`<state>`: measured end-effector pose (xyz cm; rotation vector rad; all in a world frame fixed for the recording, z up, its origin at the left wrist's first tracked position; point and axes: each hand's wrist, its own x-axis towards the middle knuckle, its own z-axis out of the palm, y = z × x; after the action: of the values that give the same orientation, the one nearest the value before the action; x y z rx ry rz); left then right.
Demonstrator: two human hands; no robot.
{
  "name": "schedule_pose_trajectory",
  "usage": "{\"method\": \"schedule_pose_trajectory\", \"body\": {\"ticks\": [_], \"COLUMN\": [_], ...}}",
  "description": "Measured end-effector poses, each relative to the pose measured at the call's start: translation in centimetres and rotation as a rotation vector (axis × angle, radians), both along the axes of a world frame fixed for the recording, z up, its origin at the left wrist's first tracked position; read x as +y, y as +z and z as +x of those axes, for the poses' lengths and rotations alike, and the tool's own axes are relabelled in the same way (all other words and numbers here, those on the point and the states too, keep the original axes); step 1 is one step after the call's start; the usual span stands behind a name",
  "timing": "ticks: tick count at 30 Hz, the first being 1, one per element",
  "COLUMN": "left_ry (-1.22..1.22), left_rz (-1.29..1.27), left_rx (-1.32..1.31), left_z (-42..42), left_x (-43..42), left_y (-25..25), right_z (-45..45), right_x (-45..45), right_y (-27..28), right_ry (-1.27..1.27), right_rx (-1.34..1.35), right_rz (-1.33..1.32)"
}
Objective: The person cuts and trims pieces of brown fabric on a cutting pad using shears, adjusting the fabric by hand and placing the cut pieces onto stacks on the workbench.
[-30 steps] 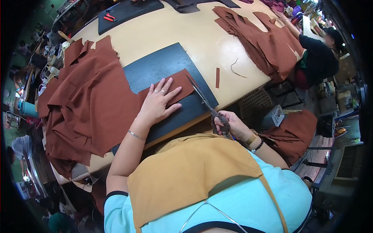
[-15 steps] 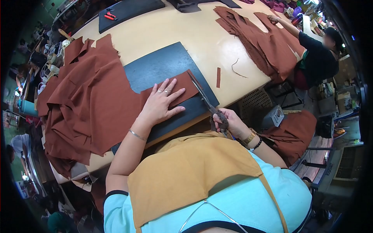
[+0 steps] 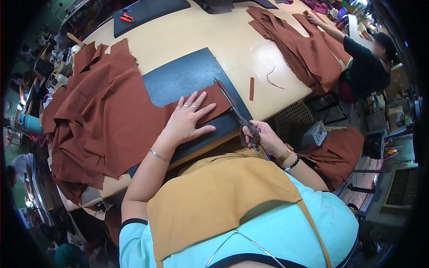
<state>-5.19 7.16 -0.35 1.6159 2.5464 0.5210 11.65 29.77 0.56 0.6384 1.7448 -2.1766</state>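
Observation:
My left hand (image 3: 187,117) lies flat with fingers spread on a narrow end of rust-brown cloth (image 3: 120,111), pressing it against a dark board (image 3: 183,73). My right hand (image 3: 267,139) grips the cloth-wrapped handles of a pair of scissors (image 3: 229,99). Their long blades lie across the right end of the cloth, with the tip just past its far edge. A thin sliver of cloth shows along the right side of the blades. The rest of the cloth spreads in folds to the left.
A thin brown strip (image 3: 251,89) and a loose thread (image 3: 273,79) lie on the tan table (image 3: 237,40). Stacked brown cloth (image 3: 308,58) sits at the right, where another person (image 3: 366,67) handles it. A red cutter (image 3: 127,18) rests on a second dark board (image 3: 152,14).
The scissors have shifted slightly, their tip now a little farther past the cloth's far edge. My left hand has slid slightly to the right. The other person's hand has moved a little.

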Motion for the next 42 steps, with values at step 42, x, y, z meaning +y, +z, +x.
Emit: {"method": "schedule_pose_trajectory", "body": {"ticks": [42], "left_ry": [0.139], "left_rz": [0.136], "left_rx": [0.144], "left_z": [-4.6], "left_x": [-8.8], "left_y": [1.9], "right_z": [0.2], "right_x": [2.6], "right_y": [0.6], "right_ry": [0.217], "right_rx": [0.016], "right_rz": [-0.042]}}
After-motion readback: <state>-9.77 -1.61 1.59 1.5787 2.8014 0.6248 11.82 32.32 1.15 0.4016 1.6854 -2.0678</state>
